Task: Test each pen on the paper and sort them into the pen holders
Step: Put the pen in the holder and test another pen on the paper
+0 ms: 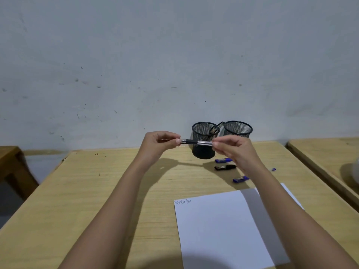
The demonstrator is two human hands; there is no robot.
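Both hands are raised above the counter (97, 191), holding one pen (196, 142) level between them. Left hand (157, 144) pinches the pen's left end with thumb and fingers closed on it; right hand (233, 150) pinches the right end the same way. The pen has a black section near the left grip and a clear or silver barrel toward the right; can't tell if that black part is a cap or a grip.

Two black mesh holders sit at 12 o'clock of the paper, near the counter's far edge. Left holder (204, 150) is directly behind the held pen and has at least one pen (213, 130) leaning inside toward its right rim. Right holder (238, 129) is just beside it, partly hidden by the right hand; contents unclear.

Loose pens lie on the counter at 5 o'clock of the left holder: a blue one (223, 160), a black one (225, 167) just nearer, another blue one (240, 179) nearer still, each partly covered by the right wrist. A blue tip (273, 169) shows at 3 o'clock of the wrist.

White paper (223, 230) lies at lower right, under the right forearm, with small scribbles (182, 201) at its top left corner.
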